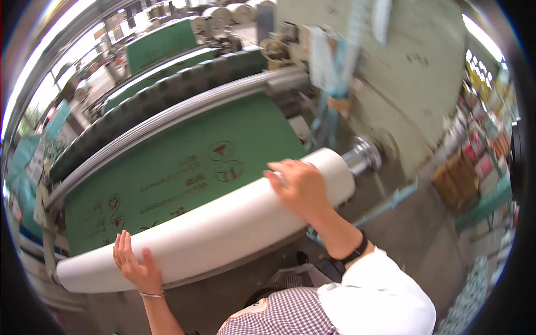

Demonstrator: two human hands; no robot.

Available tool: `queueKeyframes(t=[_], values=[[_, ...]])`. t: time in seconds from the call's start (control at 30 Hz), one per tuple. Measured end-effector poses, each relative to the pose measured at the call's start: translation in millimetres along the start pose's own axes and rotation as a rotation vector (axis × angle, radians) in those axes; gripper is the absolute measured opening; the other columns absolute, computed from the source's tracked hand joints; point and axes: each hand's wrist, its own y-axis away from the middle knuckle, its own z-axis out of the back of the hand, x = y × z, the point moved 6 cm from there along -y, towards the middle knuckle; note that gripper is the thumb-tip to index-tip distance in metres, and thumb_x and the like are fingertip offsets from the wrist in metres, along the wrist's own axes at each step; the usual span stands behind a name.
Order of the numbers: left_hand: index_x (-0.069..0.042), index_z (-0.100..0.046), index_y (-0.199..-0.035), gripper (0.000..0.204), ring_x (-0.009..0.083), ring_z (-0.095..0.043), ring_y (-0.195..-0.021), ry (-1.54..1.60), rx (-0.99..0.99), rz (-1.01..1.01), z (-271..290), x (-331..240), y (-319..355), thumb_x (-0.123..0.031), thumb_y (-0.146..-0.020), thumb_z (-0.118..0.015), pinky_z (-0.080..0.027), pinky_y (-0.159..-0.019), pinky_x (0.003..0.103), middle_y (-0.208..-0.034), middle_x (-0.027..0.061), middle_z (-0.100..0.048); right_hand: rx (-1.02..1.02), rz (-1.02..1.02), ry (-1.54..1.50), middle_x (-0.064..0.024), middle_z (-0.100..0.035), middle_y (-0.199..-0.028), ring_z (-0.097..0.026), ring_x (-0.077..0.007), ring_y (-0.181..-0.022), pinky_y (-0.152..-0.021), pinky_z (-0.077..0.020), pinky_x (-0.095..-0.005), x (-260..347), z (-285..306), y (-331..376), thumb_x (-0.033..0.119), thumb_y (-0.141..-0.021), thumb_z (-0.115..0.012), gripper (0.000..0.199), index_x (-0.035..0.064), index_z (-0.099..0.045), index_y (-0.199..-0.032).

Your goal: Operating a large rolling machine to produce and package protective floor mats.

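Note:
A long white roll (223,236) lies across in front of me, running from lower left up to the right. My left hand (134,267) rests against its left part, fingers stretched out and thumb apart. Nearer the right end, my right hand (300,187) lies over the top of the roll, its fingers somewhat blurred and reaching toward the far side. A small pale spot shows at those fingers, too unclear to name. Behind the roll spreads a green sheet (167,167) with dark printed marks. I see no grip around anything in either hand.
A shiny metal shaft end (365,155) holds the roll at a pale green machine side (413,72). Beyond the sheet run a metal bar (167,118) and a dark roller (162,86). Light blue strips (335,72) hang there. Cardboard boxes (455,177) stand at the right.

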Motion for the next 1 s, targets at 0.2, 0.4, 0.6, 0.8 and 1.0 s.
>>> queueKeyframes(t=[0.2, 0.4, 0.6, 0.8, 1.0], values=[[-0.001, -0.039, -0.14, 0.113, 0.0383, -0.044, -0.129, -0.041, 0.477, -0.623, -54, -233, 5, -0.045, -0.049, -0.089, -0.034, -0.108, 0.051, -0.14, 0.0193, -0.047, 0.05, -0.013, -0.134, -0.0118, -0.068, -0.091, -0.065, -0.0302, -0.087, -0.084, -0.0491, -0.0423, -21, 5, 19, 0.029, -0.088, -0.062, 0.028, 0.0031, -0.068, -0.099], [0.0, -0.04, -0.136, 0.116, 0.0367, -0.051, -0.122, 0.013, 0.67, -0.581, -68, -253, -25, -0.038, -0.038, -0.09, -0.038, -0.105, 0.048, -0.133, 0.0215, -0.052, -0.164, 0.206, -0.222, -0.0114, -0.062, -0.12, -0.058, -0.0258, -0.115, -0.104, -0.04, -0.0438, -50, 48, 95, 0.023, -0.087, -0.061, 0.033, 0.0055, -0.063, -0.115], [-0.002, -0.04, -0.139, 0.121, 0.0362, -0.053, -0.123, 0.013, 0.996, -0.42, -83, -263, -43, -0.038, -0.034, -0.091, -0.041, -0.104, 0.046, -0.132, 0.0178, -0.055, -0.071, 0.346, -0.226, -0.0068, -0.055, -0.134, -0.05, -0.021, -0.128, -0.111, -0.0307, -0.0434, -85, 57, 107, 0.026, -0.087, -0.061, 0.046, 0.0099, -0.057, -0.129], [-0.006, -0.043, -0.139, 0.116, 0.0353, -0.053, -0.122, 0.04, 1.026, -0.384, -89, -269, -52, -0.041, -0.039, -0.09, -0.042, -0.104, 0.044, -0.132, 0.0163, -0.055, 0.055, 0.482, -0.182, -0.0015, -0.053, -0.138, -0.047, -0.0179, -0.128, -0.11, -0.0287, -0.0449, -83, 54, 104, 0.03, -0.089, -0.058, 0.049, 0.0162, -0.052, -0.135], [0.001, -0.066, -0.102, 0.035, 0.0264, -0.065, -0.089, 0.236, 1.162, -0.055, -153, -232, -88, -0.026, -0.079, -0.072, -0.051, -0.08, 0.036, -0.1, 0.0161, -0.067, 0.05, 0.593, 0.005, 0.0, -0.048, -0.143, -0.043, -0.0174, -0.132, -0.11, -0.0284, -0.0447, -79, 45, 109, 0.028, -0.091, -0.051, 0.049, 0.0184, -0.048, -0.14]])
